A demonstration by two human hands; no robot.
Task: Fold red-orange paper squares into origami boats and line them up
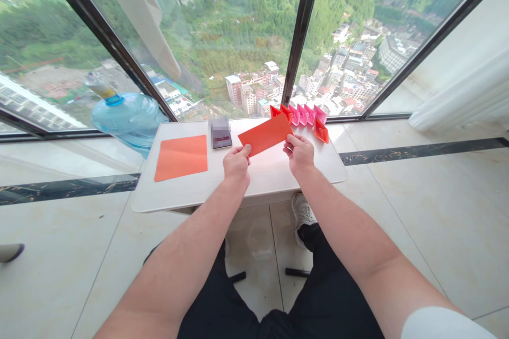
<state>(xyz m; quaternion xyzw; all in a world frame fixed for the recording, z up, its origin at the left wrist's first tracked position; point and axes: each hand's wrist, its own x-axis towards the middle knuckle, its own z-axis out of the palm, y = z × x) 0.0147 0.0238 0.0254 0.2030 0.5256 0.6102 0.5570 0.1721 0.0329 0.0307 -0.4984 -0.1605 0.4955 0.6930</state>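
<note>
Both my hands hold a folded orange-red paper sheet (pixel 265 134) just above the small white table (pixel 254 180). My left hand (pixel 236 163) pinches its lower left corner, fingers closed. My right hand (pixel 299 152) pinches its right edge, fingers closed. A flat stack of orange paper (pixel 182 157) lies on the table to the left. Behind the held sheet, several folded paper boats (pixel 306 115) in pink and orange stand in a row at the table's far edge.
A dark phone (pixel 221 139) lies between the orange stack and the held sheet. A large blue water bottle (pixel 129 119) lies on the floor left of the table. Floor-to-ceiling windows (pixel 230 37) stand right behind. My legs and shoe (pixel 303 212) are under the table.
</note>
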